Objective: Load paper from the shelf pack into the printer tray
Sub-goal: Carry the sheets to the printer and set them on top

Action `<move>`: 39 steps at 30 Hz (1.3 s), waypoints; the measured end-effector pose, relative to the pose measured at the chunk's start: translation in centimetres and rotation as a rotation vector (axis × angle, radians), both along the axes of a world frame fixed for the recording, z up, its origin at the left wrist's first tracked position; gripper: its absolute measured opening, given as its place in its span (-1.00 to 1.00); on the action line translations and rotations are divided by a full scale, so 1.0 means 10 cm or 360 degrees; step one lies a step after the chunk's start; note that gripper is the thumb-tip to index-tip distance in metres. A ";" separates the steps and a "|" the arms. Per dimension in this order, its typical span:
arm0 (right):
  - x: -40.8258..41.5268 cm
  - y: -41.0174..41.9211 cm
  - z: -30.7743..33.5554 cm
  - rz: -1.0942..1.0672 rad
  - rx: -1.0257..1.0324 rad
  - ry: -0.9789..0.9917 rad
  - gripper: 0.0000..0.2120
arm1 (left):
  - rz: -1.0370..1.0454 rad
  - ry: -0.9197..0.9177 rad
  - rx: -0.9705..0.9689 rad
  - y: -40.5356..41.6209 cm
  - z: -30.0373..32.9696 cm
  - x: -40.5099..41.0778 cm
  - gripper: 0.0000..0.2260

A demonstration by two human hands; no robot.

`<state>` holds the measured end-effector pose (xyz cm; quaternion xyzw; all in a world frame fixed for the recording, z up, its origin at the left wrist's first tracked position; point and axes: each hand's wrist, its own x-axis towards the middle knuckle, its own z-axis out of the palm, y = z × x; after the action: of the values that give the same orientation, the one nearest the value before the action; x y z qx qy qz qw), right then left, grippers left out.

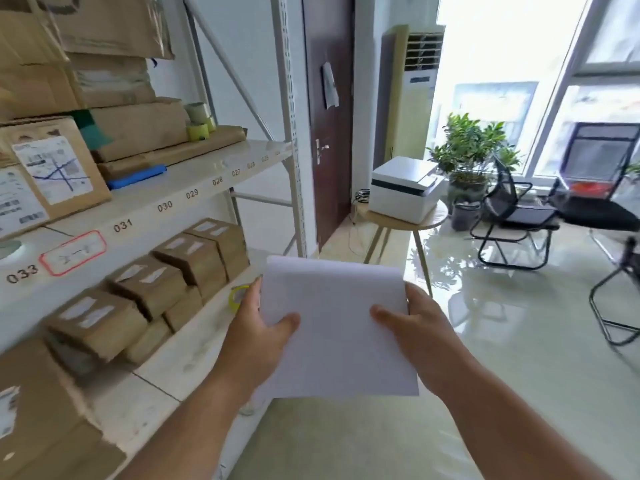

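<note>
A stack of white paper (pixel 337 327) is held flat in front of me at waist height, above the floor. My left hand (pixel 258 337) grips its left edge with the thumb on top. My right hand (pixel 420 336) grips the right edge the same way. The white printer (pixel 403 188) stands well ahead on a small round wooden table (pixel 431 220), with its lid closed; its tray is not visible from here. The metal shelf (pixel 194 181) is on my left.
Brown cardboard boxes (pixel 145 289) and tape rolls fill the shelf levels on the left. A dark door (pixel 329 133) is ahead. Potted plants (pixel 467 157), black chairs (pixel 512 216) and a standing air conditioner (pixel 412 91) crowd the area beyond the table. Glossy floor lies between me and the printer.
</note>
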<state>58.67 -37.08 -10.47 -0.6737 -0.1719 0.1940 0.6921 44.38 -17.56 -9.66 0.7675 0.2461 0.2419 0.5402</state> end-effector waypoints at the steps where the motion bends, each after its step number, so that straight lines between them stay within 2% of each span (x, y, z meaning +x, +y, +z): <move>1: 0.10 -0.07 -0.01 -0.0042 -0.0024 0.0016 -0.64 | -0.0026 0.0032 -0.0002 -0.05 -0.01 0.14 -0.46; 5: 0.63 -0.38 -0.01 -0.0132 0.0002 0.0052 -0.66 | -0.0131 0.0101 0.0040 -0.27 0.07 0.79 -0.36; 10: 1.46 -0.83 0.13 -0.0167 0.0199 -0.0074 -0.62 | -0.0255 -0.0140 0.0096 -0.54 0.28 1.68 -0.40; 12: 1.79 -0.97 0.10 -0.0199 0.0151 -0.0067 -0.69 | -0.0249 -0.0043 0.0117 -0.71 0.24 2.06 -0.42; 14: 2.07 -1.07 0.02 -0.0226 0.0078 -0.0042 -0.70 | -0.0219 0.0067 0.0165 -0.86 0.14 2.41 -0.36; 18: 2.57 -1.26 -0.11 -0.0269 -0.0040 0.0005 -0.64 | -0.0372 0.0044 0.0112 -1.09 -0.08 3.02 -0.33; 22: 3.04 -1.42 -0.27 -0.0333 -0.0031 0.0108 -0.66 | -0.0411 0.0046 -0.0049 -1.19 -0.26 3.50 -0.36; 26: 3.52 -1.44 -0.39 -0.0395 -0.0013 0.0205 -0.68 | -0.0429 0.0023 -0.0170 -1.15 -0.45 4.03 -0.33; 32: 4.33 -1.21 -0.37 -0.0481 -0.0083 0.0181 -0.67 | -0.0462 -0.0062 -0.0215 -0.95 -0.61 4.93 -0.41; 39: 5.23 -0.96 -0.28 -0.0577 -0.0131 0.0116 -0.68 | -0.0512 -0.0088 -0.0268 -0.69 -0.60 5.95 -0.33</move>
<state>110.96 -46.63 -13.26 -0.7138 -0.0146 0.0973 0.6934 103.89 -24.45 -15.62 0.7421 0.1248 0.1519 0.6408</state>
